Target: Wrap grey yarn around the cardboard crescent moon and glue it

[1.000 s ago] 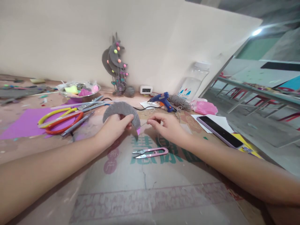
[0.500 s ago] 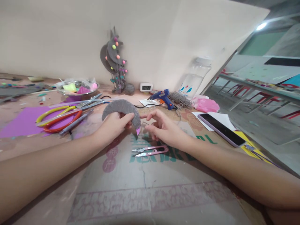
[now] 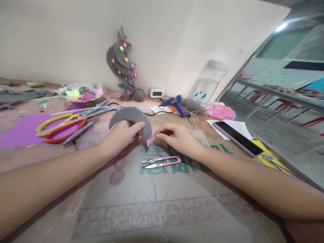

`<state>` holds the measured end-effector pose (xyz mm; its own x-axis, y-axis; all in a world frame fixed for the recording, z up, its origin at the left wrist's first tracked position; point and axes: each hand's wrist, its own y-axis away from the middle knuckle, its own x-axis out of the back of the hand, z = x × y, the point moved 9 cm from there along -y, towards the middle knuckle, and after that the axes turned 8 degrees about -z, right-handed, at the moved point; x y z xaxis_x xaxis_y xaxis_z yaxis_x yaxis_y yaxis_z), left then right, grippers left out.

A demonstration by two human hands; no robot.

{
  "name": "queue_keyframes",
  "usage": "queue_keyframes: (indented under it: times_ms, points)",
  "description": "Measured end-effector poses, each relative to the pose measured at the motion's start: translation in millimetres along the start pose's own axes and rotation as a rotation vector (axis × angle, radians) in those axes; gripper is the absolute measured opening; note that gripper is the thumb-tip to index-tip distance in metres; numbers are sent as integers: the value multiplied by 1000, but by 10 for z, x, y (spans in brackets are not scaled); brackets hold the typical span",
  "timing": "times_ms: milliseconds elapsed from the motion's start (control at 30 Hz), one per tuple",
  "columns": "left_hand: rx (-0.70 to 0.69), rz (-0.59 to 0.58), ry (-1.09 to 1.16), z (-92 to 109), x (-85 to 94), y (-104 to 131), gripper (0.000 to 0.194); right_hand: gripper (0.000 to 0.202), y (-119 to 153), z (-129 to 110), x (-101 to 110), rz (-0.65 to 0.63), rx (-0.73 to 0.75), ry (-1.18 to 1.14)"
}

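My left hand grips a crescent wrapped in grey yarn, thumb on its face and fingers behind. The crescent's lower right tip shows bare purple. Just right of that tip, my right hand is closed in a pinch on a thin strand of grey yarn, which is hard to make out between the fingertips and the crescent. Below both hands, pink-handled thread snips lie on the printed cardboard, blades pointing left.
Scissors with yellow and red handles lie on purple sheets at left. A bowl, a clock, a blue glue gun, loose yarn and a bottle line the back. At right lies a phone.
My right hand's fingers have gone from spread to pinched together near the crescent's purple tip. My left hand keeps its hold on the crescent. The view has shifted slightly.
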<state>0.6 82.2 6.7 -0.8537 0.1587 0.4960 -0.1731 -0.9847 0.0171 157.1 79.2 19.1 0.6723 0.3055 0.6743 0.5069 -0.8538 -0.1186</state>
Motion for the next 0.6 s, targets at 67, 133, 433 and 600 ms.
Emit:
queue_keyframes:
  times_ms: [67, 133, 433, 600]
  points:
    - [6, -13, -2, 7, -12, -2, 36, 17, -10, 26, -10, 0, -22, -27]
    - [-6, -36, -14, 31, -28, -7, 35, 18, -13, 40, -9, 9, -37, -46]
    - [37, -83, -5, 42, -65, 9, 35, 18, 3, 20, 22, 44, -19, -53]
    - [-34, -100, 29, 72, -87, -4, 36, 20, 5, 50, 16, 52, -17, -39]
